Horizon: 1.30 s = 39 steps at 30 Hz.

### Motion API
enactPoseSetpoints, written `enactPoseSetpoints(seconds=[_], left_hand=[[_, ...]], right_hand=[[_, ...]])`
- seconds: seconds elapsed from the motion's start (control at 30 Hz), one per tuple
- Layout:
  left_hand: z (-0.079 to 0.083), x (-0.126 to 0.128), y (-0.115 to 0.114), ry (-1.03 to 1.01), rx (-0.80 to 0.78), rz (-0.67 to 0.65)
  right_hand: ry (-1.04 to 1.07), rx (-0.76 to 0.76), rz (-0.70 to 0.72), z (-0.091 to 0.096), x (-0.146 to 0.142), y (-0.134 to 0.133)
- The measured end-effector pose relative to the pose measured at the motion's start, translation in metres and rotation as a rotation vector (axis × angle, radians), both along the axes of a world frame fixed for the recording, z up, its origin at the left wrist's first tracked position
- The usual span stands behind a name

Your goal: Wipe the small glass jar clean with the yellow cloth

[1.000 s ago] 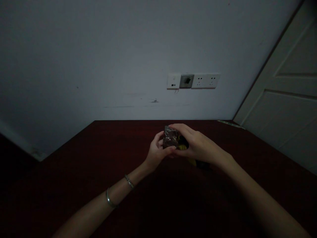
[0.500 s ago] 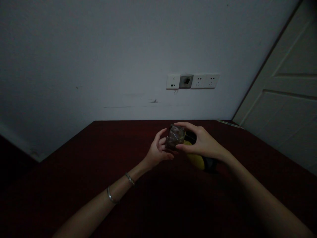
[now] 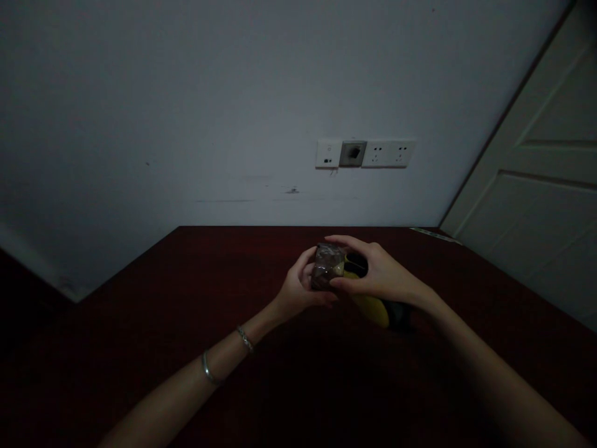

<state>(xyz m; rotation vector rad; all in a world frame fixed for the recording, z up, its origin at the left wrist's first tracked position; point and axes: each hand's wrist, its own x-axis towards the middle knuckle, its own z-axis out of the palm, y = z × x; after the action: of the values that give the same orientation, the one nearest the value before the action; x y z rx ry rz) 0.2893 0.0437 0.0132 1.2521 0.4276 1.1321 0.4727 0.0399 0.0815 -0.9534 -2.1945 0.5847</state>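
Both hands meet over the middle of a dark red table [image 3: 186,348]. My left hand [image 3: 296,289], with two bracelets on that wrist, pinches a small dark packet in shiny crinkled wrap [image 3: 327,266] from the left. My right hand [image 3: 380,277] holds the same packet from the right, thumb under and fingers over it. A yellow and black object [image 3: 373,308] lies under the right hand; I cannot tell whether it rests on the table or is held. The room is dim and details of the packet are unclear.
A grey wall stands right behind the table with a row of white sockets and a dark switch plate [image 3: 365,154]. A white panelled door [image 3: 541,186] is at the right. A thin pale strip [image 3: 433,234] lies at the table's far right corner.
The packet has been turned and shifted slightly between my fingers. More of the yellow object shows under my right hand than a second ago. Both arms stay nearly in place.
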Motion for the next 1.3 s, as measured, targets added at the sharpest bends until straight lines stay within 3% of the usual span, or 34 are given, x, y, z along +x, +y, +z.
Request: enactPoseSetpoints(seconds=[0.53,0.67,0.77,1.0,1.3], left_hand=[[-0.009,-0.001,0.001,0.016,0.010,0.085],[-0.013,-0.002,0.003,0.015,0.025,0.094],[-0.016,-0.003,0.004,0.017,0.035,0.100],[-0.021,0.000,0.007,0.055,0.105,0.142],[-0.025,0.002,0.011,0.048,0.146,0.169]], right_hand=[[-0.081,0.089,0.038,0.023,0.025,-0.003],[-0.093,0.082,-0.082,0.022,0.026,-0.002],[-0.086,0.185,-0.145,0.018,0.026,0.002],[-0.059,0.499,-0.054,0.018,0.021,-0.001],[-0.152,0.543,0.117,0.014,0.012,-0.004]])
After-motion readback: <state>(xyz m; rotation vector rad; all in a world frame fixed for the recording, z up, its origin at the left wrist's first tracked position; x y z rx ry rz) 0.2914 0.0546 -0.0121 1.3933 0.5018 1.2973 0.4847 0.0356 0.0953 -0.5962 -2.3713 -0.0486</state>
